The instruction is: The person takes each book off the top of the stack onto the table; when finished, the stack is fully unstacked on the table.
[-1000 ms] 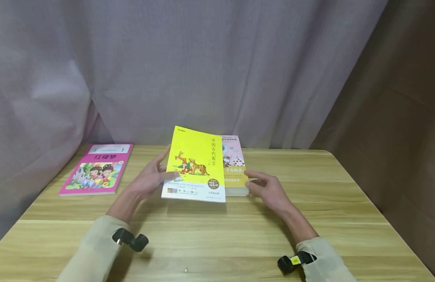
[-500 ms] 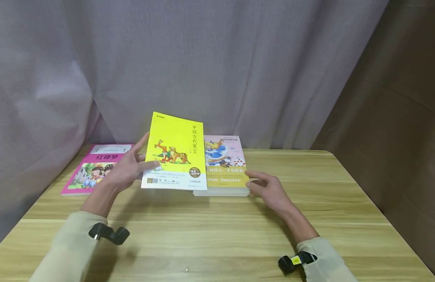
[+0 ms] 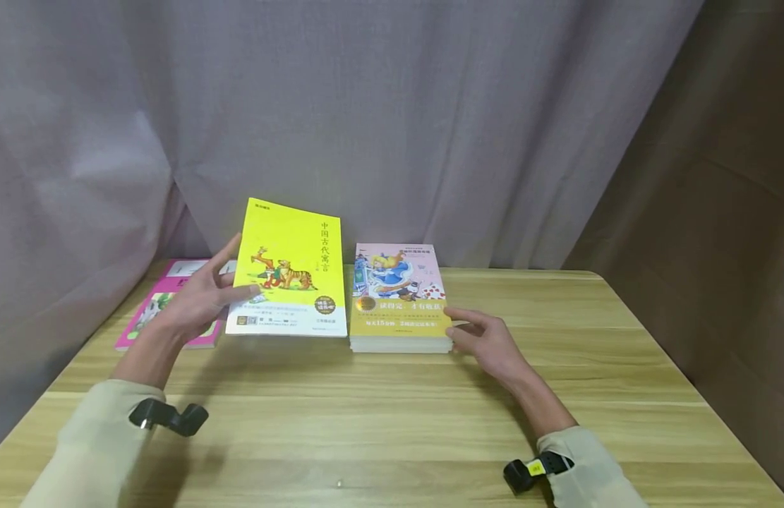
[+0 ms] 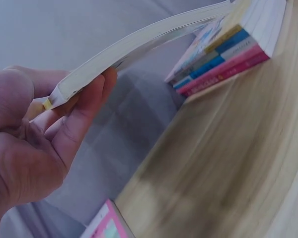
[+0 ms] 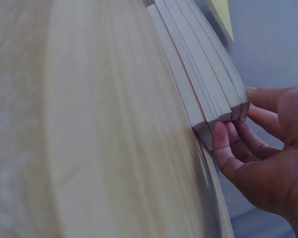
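Note:
My left hand [image 3: 197, 300] pinches a thin yellow book [image 3: 290, 261] with a tiger on its cover, thumb on the front and fingers behind. The book is held up off the table, tilted, with its cover facing me. To its right lies a neat stack of several books [image 3: 398, 296], topped by a pink and gold cover with a girl in blue. My right hand [image 3: 490, 346] touches the right side of that stack with its fingertips. In the right wrist view the fingers [image 5: 222, 136] rest against the books' edges.
Partly behind my left hand, a pink-bordered book [image 3: 166, 310] lies flat at the table's back left. The wooden table [image 3: 392, 423] ends at a grey curtain [image 3: 392, 120]. A brown surface [image 3: 715, 212] stands along the right side.
The left hand has carried the yellow book leftward and up, off the stack, uncovering the pink and gold cover. It now hides part of the pink-bordered book. The right hand has stayed put.

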Demonstrator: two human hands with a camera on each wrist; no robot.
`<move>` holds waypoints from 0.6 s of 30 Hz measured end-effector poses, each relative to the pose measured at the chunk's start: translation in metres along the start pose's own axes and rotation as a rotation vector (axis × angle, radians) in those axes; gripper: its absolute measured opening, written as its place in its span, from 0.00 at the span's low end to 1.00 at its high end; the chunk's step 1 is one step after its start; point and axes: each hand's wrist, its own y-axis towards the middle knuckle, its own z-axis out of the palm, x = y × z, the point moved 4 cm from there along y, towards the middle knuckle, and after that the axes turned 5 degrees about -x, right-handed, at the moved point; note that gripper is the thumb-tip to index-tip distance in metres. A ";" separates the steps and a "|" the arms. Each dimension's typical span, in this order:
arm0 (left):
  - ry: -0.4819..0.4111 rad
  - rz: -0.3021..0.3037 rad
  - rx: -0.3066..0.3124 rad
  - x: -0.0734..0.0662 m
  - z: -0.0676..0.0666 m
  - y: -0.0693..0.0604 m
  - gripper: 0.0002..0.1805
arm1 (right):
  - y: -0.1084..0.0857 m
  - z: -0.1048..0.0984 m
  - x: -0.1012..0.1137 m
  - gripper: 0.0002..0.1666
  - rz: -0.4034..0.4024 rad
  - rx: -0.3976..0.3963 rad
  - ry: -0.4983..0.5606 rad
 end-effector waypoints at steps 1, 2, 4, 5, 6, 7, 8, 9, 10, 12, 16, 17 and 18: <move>0.013 -0.004 0.000 0.003 -0.002 0.001 0.59 | 0.000 0.000 0.000 0.32 0.003 -0.003 0.002; 0.023 -0.008 0.002 0.006 -0.003 0.002 0.59 | 0.000 0.000 -0.001 0.32 0.003 -0.003 0.004; 0.038 -0.011 0.009 0.015 -0.005 0.005 0.59 | 0.000 -0.001 -0.001 0.31 0.004 -0.003 0.006; 0.041 -0.014 0.015 0.020 -0.005 0.006 0.59 | 0.000 -0.001 -0.002 0.31 0.006 -0.005 0.008; 0.055 -0.021 0.016 0.024 -0.006 0.007 0.59 | 0.000 -0.001 -0.002 0.31 0.008 -0.006 0.008; 0.068 -0.027 0.017 0.029 -0.006 0.009 0.58 | 0.000 0.000 -0.002 0.31 0.007 -0.006 0.011; 0.080 -0.034 0.019 0.034 -0.006 0.010 0.58 | 0.000 0.000 -0.002 0.31 0.005 -0.004 0.013; 0.106 -0.046 0.011 0.038 -0.006 0.011 0.58 | 0.000 0.000 -0.002 0.31 0.004 -0.005 0.015; 0.126 -0.053 0.007 0.042 -0.006 0.013 0.59 | 0.000 0.000 -0.002 0.31 0.003 -0.006 0.017; 0.152 -0.069 -0.001 0.048 -0.005 0.015 0.59 | 0.000 0.000 -0.002 0.31 0.002 -0.006 0.022; 0.111 -0.051 0.023 0.054 -0.001 0.020 0.58 | 0.001 0.000 -0.002 0.31 -0.002 -0.006 0.026; 0.108 -0.051 0.030 0.055 0.000 0.021 0.58 | 0.001 0.000 -0.001 0.31 -0.004 -0.005 0.026; 0.114 -0.053 0.033 0.055 0.000 0.022 0.58 | 0.001 0.000 -0.001 0.31 -0.007 -0.006 0.024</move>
